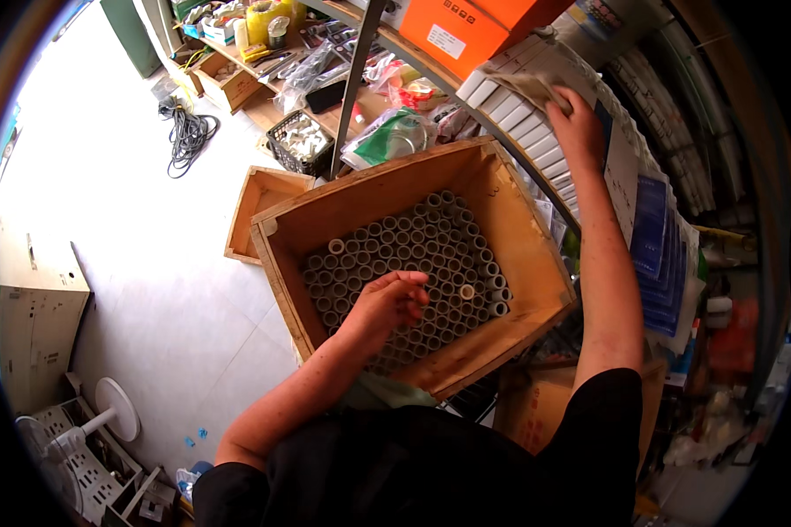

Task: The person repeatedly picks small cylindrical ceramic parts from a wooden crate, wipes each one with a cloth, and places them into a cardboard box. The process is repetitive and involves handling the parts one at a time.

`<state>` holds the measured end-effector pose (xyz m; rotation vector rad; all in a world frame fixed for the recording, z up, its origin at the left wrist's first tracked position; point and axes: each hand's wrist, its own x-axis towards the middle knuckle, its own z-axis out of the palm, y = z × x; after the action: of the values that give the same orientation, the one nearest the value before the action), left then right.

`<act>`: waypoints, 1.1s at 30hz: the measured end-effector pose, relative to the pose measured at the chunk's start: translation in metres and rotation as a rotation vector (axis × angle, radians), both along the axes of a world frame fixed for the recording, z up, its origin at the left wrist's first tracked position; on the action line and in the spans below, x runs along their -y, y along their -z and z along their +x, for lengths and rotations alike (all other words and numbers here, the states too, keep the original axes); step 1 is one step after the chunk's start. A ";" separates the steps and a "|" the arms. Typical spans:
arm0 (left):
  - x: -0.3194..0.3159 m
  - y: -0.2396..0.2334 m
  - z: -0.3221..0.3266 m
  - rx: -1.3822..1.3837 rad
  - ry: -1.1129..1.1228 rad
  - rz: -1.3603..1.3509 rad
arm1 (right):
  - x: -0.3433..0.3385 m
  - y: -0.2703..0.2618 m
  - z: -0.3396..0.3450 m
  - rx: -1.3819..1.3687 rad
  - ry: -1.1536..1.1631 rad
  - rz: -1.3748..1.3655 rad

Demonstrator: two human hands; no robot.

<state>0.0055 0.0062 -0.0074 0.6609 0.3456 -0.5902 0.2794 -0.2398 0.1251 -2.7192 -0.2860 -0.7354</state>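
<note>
In front of me a wooden crate (534,263) is tilted, with rows of short grey-white pipe pieces (418,250) standing on end inside. My left hand (389,303) is over the pipes, its fingers curled; whether it holds something small I cannot tell. Up on the shelf at the right, my right hand (573,122) grips a brownish cloth (524,85) that lies over a row of white boxes (527,135). One pipe piece (467,291) looks yellower than those around it, and another (336,246) sits a little higher at the upper left.
A smaller wooden box (245,224) adjoins the crate's left side. Behind stand a black plastic basket (303,138) of white pieces and a metal shelf post (356,85). An orange box (461,39) is on the shelf. A coiled black cable (191,135) lies on the floor.
</note>
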 end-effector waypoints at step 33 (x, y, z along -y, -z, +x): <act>0.018 -0.007 -0.010 0.590 0.019 0.365 | 0.014 -0.040 -0.219 -0.553 -0.155 0.103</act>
<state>-0.0041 -0.0121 -0.0004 1.1519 -0.1120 -0.3266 0.0601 -0.2538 0.1651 -2.6324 -0.3084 0.0536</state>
